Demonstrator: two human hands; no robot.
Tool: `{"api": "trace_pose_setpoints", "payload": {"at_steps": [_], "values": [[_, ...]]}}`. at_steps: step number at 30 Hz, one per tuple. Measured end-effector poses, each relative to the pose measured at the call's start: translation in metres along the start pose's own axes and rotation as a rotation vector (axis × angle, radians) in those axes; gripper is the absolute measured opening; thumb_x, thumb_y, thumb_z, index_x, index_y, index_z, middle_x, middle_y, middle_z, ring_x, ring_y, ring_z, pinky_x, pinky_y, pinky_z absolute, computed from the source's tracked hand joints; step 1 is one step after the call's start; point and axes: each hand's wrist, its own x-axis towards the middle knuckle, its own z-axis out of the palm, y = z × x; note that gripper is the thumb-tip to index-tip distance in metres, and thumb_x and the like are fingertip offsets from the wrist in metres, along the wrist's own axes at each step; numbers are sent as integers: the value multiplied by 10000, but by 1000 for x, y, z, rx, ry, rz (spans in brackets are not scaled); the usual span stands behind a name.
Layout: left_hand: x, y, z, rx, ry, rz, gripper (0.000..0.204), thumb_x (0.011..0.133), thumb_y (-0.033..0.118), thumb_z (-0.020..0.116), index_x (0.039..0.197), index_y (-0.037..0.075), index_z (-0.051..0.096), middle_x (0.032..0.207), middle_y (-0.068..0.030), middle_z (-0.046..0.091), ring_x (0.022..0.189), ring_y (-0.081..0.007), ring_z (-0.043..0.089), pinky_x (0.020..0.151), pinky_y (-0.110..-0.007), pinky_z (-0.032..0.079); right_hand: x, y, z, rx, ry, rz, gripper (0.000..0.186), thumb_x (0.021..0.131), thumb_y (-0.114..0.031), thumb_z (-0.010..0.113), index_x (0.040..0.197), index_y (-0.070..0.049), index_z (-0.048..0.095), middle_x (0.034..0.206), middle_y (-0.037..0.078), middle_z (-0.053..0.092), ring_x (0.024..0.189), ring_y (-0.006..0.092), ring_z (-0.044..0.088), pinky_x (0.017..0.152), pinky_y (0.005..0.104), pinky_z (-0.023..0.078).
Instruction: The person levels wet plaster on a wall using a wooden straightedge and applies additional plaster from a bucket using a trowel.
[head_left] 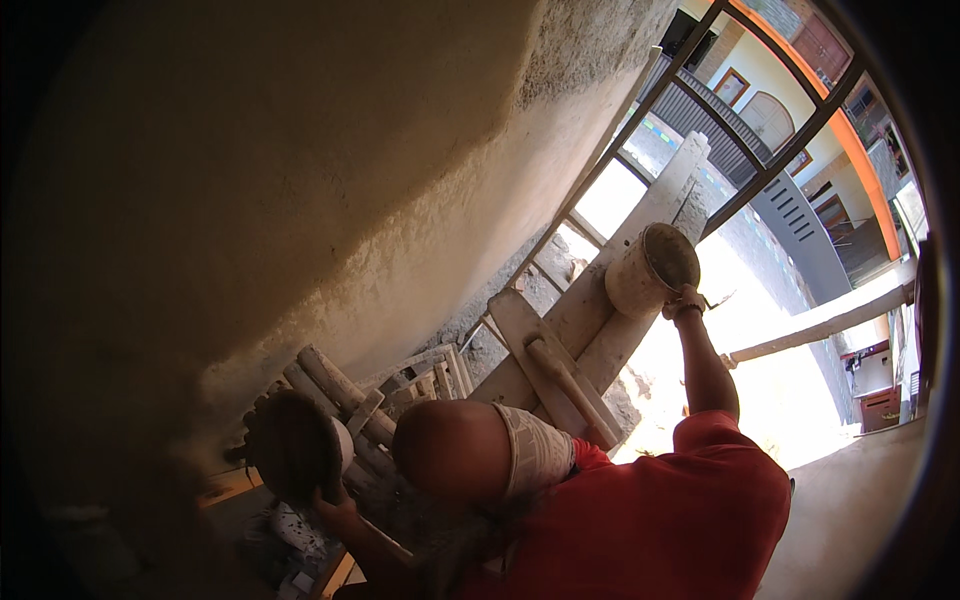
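Note:
With its fingers closed at the rim, my right hand [684, 300] holds a tan, dusty pot [632, 282], tilted with its mouth toward the right. The pot is over a pale wooden plank [603, 350]. At the lower left, my left hand [338, 510] grips the lower edge of a round bowl [346, 444]. The bowl's dark face is deep in shadow and its outer side is pale. Between my arms is a bare, rounded form [450, 455] with a cream patterned cloth band [538, 448], whose kind I cannot tell for certain.
A flat board [535, 350] and a wooden rod [565, 375] lie across the plank. Wooden pieces [345, 385] stand beside the bowl. A plastered wall [400, 250] rises at the left. A metal-framed opening [760, 160] faces the street; a wooden pole [830, 325] is at the right.

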Motion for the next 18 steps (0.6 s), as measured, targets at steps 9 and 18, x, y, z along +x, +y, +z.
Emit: {"api": "trace_pose_setpoints", "payload": {"at_steps": [9, 18], "values": [[-14, -33, 16, 44, 212, 395, 537, 786, 195, 737, 1221, -15, 501, 1129, -230, 566, 1027, -426, 566, 903, -450, 454, -56, 14, 18, -1340, -122, -578, 322, 784, -213, 620, 1025, -12, 545, 919, 127, 595, 766, 209, 589, 664, 340, 507], [-33, -6, 33, -63, 90, 132, 619, 686, 151, 820, 1220, 37, 527, 1165, -228, 553, 1100, -398, 527, 918, -464, 432, -154, -28, -27, -1990, 305, -1002, 618, 756, -216, 681, 1269, -20, 396, 1208, 224, 467, 1068, 276, 567, 806, 319, 538]]}}
